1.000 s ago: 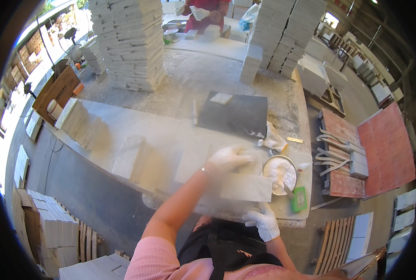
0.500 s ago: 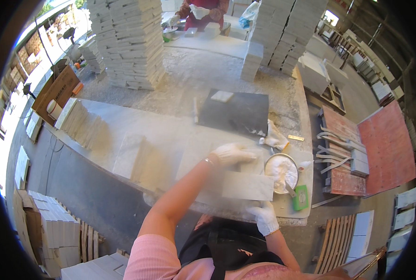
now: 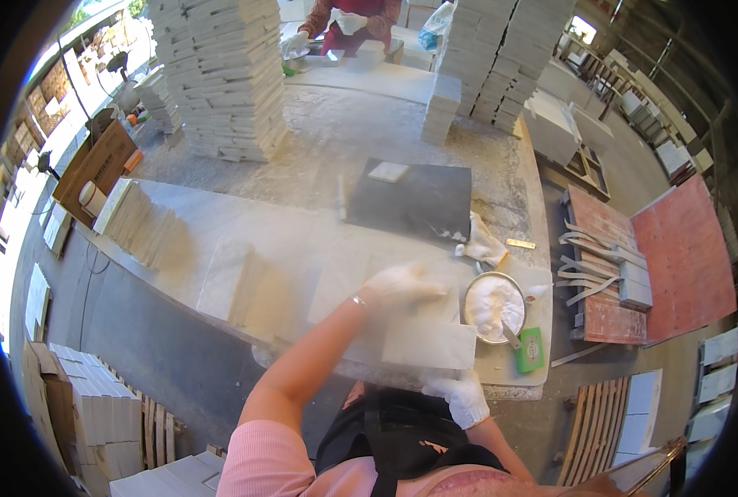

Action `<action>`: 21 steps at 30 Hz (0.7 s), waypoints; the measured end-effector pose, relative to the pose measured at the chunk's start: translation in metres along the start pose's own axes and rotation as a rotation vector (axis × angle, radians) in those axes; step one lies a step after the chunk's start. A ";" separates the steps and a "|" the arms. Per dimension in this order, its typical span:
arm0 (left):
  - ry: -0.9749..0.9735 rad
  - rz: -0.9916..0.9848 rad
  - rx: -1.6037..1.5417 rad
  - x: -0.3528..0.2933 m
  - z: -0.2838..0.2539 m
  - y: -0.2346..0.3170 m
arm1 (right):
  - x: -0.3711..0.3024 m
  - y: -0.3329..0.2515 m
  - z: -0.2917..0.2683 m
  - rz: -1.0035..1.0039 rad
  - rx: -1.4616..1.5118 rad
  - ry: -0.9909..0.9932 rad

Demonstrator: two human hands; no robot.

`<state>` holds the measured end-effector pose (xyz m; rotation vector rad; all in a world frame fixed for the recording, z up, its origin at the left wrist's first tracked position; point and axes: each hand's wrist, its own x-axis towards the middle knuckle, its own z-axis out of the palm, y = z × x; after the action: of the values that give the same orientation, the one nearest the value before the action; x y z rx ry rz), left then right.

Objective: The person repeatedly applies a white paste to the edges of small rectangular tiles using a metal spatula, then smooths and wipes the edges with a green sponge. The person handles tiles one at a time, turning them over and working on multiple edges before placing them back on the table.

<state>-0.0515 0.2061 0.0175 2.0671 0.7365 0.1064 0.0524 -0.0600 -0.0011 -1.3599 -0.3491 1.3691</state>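
A white rectangular tile (image 3: pixel 428 344) lies at the near edge of the worktable, on or over other pale tiles. My left hand (image 3: pixel 404 287), in a white glove, is just beyond its far edge, above a pale tile; motion smears its fingers. Close against the near edge is my right hand (image 3: pixel 462 396), also gloved, with its fingers pointing left. Whether those fingers grip the tile cannot be made out. Right of the tile stands a round metal bowl (image 3: pixel 467 319) of white powder or paste, with a spatula (image 3: pixel 510 335) leaning on its rim.
A green box (image 3: pixel 530 349) sits beside the bowl. Behind it lie a cloth or glove (image 3: pixel 484 246) and a dark board (image 3: pixel 410 203) bearing a small white tile. Tall tile stacks (image 3: pixel 220 83) rise at the back. Another person (image 3: pixel 356 33) works across the table.
The white tile has shifted slightly toward me. My right hand has moved a little left along its near edge. The left hand is slightly further left and more blurred.
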 end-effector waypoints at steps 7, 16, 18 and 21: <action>-0.021 -0.022 0.016 -0.026 0.002 0.007 | -0.010 0.010 -0.001 0.071 -0.015 0.025; 0.021 0.015 0.019 -0.035 0.005 0.002 | -0.011 0.015 0.001 -0.020 -0.057 0.004; 0.035 -0.051 0.012 -0.033 0.005 0.004 | -0.010 0.016 0.001 -0.008 -0.052 0.017; 0.019 -0.107 -0.067 -0.034 0.004 0.005 | -0.009 0.018 0.000 -0.029 -0.084 0.026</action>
<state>-0.0759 0.1827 0.0257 1.9612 0.8430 0.0898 0.0412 -0.0730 -0.0113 -1.4356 -0.4113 1.3243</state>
